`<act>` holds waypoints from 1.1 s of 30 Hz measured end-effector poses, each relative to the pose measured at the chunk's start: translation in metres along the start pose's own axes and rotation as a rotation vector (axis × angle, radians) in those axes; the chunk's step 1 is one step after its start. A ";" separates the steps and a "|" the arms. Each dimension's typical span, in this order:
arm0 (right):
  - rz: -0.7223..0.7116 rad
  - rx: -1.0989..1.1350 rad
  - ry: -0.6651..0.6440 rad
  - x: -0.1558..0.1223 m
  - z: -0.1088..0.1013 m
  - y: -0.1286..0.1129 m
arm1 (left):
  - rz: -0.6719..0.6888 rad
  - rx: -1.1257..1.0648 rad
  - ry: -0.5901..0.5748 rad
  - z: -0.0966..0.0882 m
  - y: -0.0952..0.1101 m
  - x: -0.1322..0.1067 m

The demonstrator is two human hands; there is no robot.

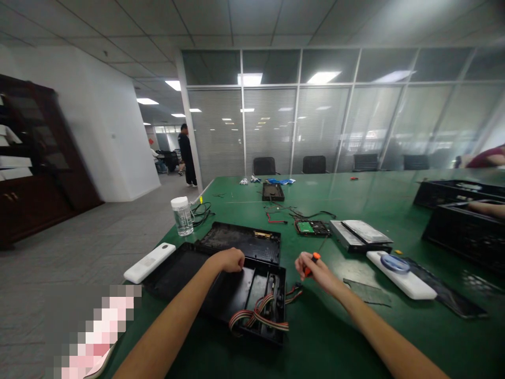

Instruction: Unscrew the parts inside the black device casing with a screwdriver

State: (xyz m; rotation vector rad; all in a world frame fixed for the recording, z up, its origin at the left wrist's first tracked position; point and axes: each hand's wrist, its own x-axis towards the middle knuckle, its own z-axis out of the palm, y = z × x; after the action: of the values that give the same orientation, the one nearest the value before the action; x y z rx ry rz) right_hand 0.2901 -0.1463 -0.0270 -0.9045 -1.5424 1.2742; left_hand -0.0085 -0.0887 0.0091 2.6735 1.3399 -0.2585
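An orange-handled screwdriver (313, 264) is gripped in my right hand (305, 265), its thin shaft pointing up and away over the table. My left hand (232, 260) is closed, fingers curled down over the inside of an open black plastic casing (236, 288); whatever the fingers pinch, if anything, is hidden. Bundled red, black and white wires (258, 314) spill over the near right part of that casing. Behind it lies a flat black panel (236, 242) with a brass-coloured strip near its right end.
Beyond my right hand lie a green circuit board (311, 227) and a silver metal box (357, 235). A white device (402, 276) sits at right, another white device (150, 262) at the left edge. A water bottle (182, 217) stands back left. At far right, someone's arm (489, 209) reaches into black cases.
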 end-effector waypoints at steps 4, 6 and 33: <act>-0.067 -0.209 -0.135 -0.007 0.021 -0.011 | -0.006 0.020 0.011 0.000 0.003 -0.002; -0.056 -0.228 -0.176 -0.010 0.031 -0.011 | -0.023 0.042 0.027 0.002 0.005 -0.001; -0.501 -0.892 -0.081 -0.027 0.031 -0.036 | 0.209 0.017 0.186 0.012 0.007 0.009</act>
State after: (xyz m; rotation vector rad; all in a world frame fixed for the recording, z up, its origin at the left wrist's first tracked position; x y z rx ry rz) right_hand 0.2693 -0.1883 0.0019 -0.8951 -2.2666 0.2303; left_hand 0.0009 -0.0884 -0.0043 2.8829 1.0922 0.0027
